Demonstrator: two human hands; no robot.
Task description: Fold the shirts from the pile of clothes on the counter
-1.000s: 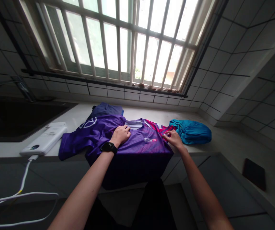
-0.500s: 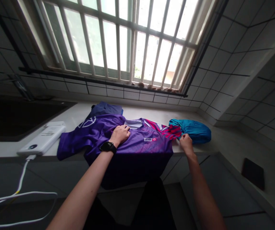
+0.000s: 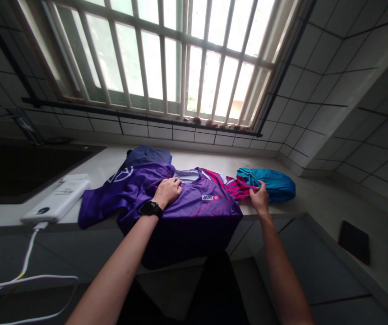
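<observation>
A purple jersey [image 3: 194, 205] with a pink-and-red striped sleeve lies spread over the counter's front edge, its lower part hanging down. My left hand [image 3: 167, 192], a black watch at its wrist, lies with fingers out on the chest just below the collar. At the right, my right hand [image 3: 259, 197] has thumb and forefinger on the end of the striped sleeve [image 3: 239, 187]. Just behind that hand, a bunched teal cloth [image 3: 277, 184] sits on the counter. Dark blue folded clothing [image 3: 150, 154] lies behind the jersey's left sleeve.
A white power bank [image 3: 57, 198] with a white cable [image 3: 28, 257] plugged in stands left of the jersey. Further left is a dark sink [image 3: 28, 174] with a faucet [image 3: 26, 126]. A dark phone-like slab [image 3: 353, 241] lies on the right counter. A barred window [image 3: 163, 63] is ahead.
My right hand has shifted slightly up the sleeve end, its thumb and forefinger now showing more spread. The striped sleeve lies flatter. My left hand has stayed on the jersey.
</observation>
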